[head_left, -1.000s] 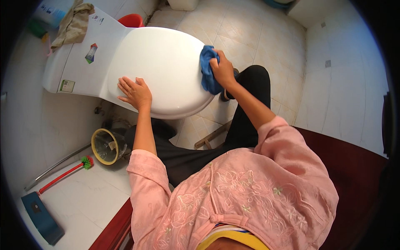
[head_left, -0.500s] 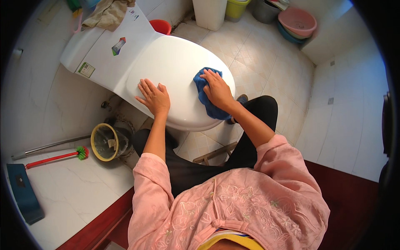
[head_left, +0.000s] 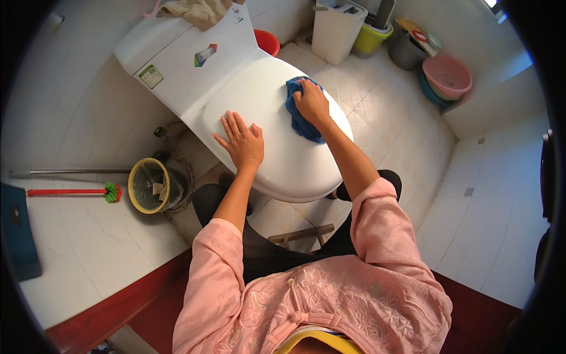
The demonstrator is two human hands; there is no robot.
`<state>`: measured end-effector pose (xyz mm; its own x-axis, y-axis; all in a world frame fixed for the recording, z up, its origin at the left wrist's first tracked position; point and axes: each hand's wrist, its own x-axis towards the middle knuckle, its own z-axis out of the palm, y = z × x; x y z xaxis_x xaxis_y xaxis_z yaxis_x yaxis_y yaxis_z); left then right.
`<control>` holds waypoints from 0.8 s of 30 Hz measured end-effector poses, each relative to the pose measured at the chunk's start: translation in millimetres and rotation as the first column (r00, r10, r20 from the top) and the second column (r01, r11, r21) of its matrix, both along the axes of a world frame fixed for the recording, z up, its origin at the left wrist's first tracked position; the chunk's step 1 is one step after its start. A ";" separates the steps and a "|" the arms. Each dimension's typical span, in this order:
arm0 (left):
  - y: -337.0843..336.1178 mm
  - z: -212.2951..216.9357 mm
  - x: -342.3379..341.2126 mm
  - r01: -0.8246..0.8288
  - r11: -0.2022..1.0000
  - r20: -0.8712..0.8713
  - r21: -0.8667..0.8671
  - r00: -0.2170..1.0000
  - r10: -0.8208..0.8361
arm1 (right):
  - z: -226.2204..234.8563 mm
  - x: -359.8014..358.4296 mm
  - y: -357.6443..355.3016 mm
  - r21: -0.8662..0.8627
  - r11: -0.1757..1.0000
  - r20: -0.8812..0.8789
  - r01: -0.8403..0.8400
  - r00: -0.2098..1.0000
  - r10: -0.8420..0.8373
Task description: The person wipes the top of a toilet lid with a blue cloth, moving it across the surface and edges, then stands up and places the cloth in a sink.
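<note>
The person's bare left hand (head_left: 243, 141) lies flat, fingers apart, on the glossy white oval toilet lid (head_left: 283, 162), while the bare right hand (head_left: 313, 106) is clamped on a crumpled blue cloth (head_left: 304, 130) and holds it against the same lid, nearer its rounded front end. The boxy white toilet tank (head_left: 177, 68) behind carries a rumpled beige cloth (head_left: 200, 12) (draped over its top). Left of the lid stands a round waste bin with a yellow rim (head_left: 167, 187), and near the bin is a red-handled brush (head_left: 71, 192) whose bristly head is green and red
</note>
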<state>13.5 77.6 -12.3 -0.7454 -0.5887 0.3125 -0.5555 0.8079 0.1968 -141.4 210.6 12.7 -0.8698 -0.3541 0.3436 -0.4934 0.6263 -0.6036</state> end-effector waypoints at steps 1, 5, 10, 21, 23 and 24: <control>0.3 0.2 -0.4 -0.001 1.000 -0.001 0.005 1.000 0.001 | -0.4 4.4 2.0 -0.004 1.000 -0.026 -0.009 1.000 0.009; -0.2 3.1 -0.8 -0.001 1.000 -0.016 0.020 1.000 0.001 | 1.8 37.0 16.8 0.051 0.993 -0.020 -0.109 0.994 0.110; -8.5 -5.0 3.9 0.054 0.998 -0.088 0.007 0.995 -0.054 | 16.3 98.6 44.2 0.157 0.953 0.058 -0.260 0.965 0.254; 2.7 20.8 21.4 0.564 0.806 -0.290 -0.177 0.753 -0.591 | 11.7 63.2 8.1 0.163 0.957 0.045 -0.239 0.971 0.234; 1.4 22.8 21.9 0.569 0.809 -0.316 -0.148 0.748 -0.584 | 9.2 44.3 -14.7 0.158 0.963 0.032 -0.218 0.976 0.215; 1.9 22.9 22.1 0.580 0.804 -0.333 -0.130 0.738 -0.587 | 9.1 34.8 -27.3 0.165 0.964 0.043 -0.206 0.978 0.202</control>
<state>35.6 79.5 10.6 -0.7846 -0.0665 0.6165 0.1263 0.9562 0.2639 -106.6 183.3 21.8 -0.7808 -0.5759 0.2422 -0.6070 0.6074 -0.5125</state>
